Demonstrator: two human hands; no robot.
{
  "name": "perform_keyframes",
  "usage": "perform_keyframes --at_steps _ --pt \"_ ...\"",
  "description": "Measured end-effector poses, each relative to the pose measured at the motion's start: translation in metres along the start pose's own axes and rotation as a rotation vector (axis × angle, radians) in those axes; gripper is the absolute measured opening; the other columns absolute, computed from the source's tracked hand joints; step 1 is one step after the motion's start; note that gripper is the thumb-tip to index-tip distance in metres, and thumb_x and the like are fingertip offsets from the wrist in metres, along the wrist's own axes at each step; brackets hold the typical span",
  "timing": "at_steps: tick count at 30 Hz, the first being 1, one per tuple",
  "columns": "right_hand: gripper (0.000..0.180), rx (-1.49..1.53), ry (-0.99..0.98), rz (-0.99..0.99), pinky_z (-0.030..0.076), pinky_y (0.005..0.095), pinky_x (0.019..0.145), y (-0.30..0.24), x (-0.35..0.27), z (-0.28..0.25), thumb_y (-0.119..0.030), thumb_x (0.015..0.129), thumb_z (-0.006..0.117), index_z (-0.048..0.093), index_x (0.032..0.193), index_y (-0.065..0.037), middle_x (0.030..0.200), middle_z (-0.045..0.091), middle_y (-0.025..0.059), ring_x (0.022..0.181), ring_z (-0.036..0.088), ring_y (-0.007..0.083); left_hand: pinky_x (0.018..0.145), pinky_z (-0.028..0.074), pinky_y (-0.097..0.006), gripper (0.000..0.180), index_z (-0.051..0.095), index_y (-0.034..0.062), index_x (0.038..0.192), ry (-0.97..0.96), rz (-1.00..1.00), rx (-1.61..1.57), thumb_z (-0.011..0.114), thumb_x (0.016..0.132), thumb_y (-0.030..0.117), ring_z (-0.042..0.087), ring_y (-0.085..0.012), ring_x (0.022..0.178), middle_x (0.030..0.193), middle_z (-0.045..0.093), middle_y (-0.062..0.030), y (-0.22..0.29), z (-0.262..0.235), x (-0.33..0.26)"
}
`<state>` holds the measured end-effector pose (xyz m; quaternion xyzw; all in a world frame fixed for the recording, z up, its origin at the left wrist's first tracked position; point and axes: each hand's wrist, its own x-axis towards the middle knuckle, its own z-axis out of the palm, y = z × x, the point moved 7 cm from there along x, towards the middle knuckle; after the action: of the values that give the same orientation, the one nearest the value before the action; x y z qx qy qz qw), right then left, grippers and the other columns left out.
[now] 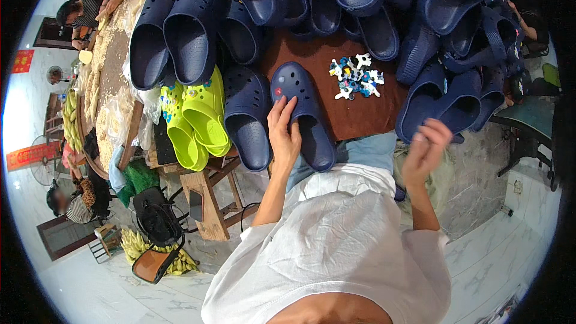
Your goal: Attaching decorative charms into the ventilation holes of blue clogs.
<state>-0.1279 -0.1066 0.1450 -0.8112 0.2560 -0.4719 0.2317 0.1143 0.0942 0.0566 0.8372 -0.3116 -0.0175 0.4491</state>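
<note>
1. The left hand [284,129] grips a navy clog [312,138] at the left side of its upper, fingers bent close together against it; the clog lies toe-away at the near edge of the brown work surface [342,123].
2. The right hand [427,144] is raised to the right, fingers curled in; it is blurred, so I cannot tell whether it pinches anything.
3. Done: a red charm [278,91] and a greyish charm [281,79] sit on that clog's upper; other holes there look open, so I judge it partly decorated.
4. Left: a heap of loose charms [357,75] lies beyond the clog, to its right; the neighbouring navy clog [245,89] shows no charms.
5. Two lime-green clogs [204,108] farther left already carry charms.
</note>
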Motion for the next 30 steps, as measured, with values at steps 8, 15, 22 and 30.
perform_keyframes --at_steps 8,15,22,30 --pt "0.022 0.095 -0.503 0.086 0.039 0.041 0.089 0.028 -0.021 0.16 -0.005 0.085 0.061 0.064 0.106 -0.009 0.107 0.06 0.0078 0.105 0.055 0.0277 0.107 0.042 -0.034 0.037 0.053 -0.0036 0.136 0.417 -0.167 -0.512 0.043 0.1 -0.003 0.056 -0.0204 0.122 0.136 0.058 -0.0138 -0.018 -0.055 -0.013" --pt "0.036 0.097 -0.627 -0.176 0.036 0.0473 0.099 -0.003 -0.017 0.241 -0.012 0.085 0.065 0.061 0.121 -0.009 0.122 0.057 0.0103 0.121 0.049 0.0311 0.099 0.053 -0.037 0.047 0.049 -0.003 0.137 0.518 -0.202 -0.686 0.065 0.095 0.011 0.062 -0.0233 0.114 0.133 0.058 -0.0168 -0.032 -0.077 -0.025" --pt "0.054 -0.033 -0.924 -0.421 0.026 0.0543 0.115 -0.021 -0.051 0.289 -0.023 0.085 0.07 0.058 0.135 -0.009 0.14 0.05 0.0137 0.139 0.035 0.0358 0.098 0.054 -0.037 0.046 0.046 -0.0017 0.137 0.389 -0.334 -0.739 0.062 0.096 0.01 0.063 -0.0229 0.113 0.135 0.056 -0.0168 -0.058 -0.049 -0.032" --pt "0.039 0.0 -0.782 -0.302 0.028 0.0528 0.112 0.002 -0.029 0.247 -0.012 0.084 0.068 0.062 0.122 -0.004 0.133 0.053 0.0162 0.133 0.042 0.0355 0.096 0.054 -0.038 0.043 0.046 0.0016 0.138 0.284 -0.55 -1.24 0.058 0.097 0.009 0.063 -0.0233 0.111 0.13 0.059 -0.0155 -0.118 -0.017 -0.047"
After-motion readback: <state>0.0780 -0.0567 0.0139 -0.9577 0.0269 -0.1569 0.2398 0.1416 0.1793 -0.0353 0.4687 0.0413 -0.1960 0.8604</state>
